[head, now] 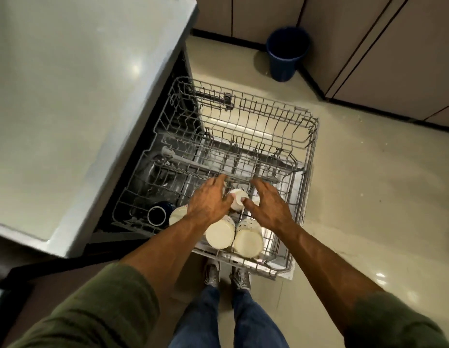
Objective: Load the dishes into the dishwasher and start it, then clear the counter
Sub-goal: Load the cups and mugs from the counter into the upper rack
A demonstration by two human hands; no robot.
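Dishwasher rack (311,136) holds white cups; left hand (209,200) and right hand (267,202) hover spread above one cup (238,197).

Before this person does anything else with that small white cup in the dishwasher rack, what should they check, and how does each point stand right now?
1. Upper rack pulled out: ok.
2. Small white cup within reach, between both hands: ok.
3. Left hand free, fingers straight beside the cup: ok.
4. Right hand free, fingers spread: ok.
5. Cup seated firmly on the wires: cannot tell, hands hide its base.
6. Room left behind the two cream bowls: ok, far half bare.
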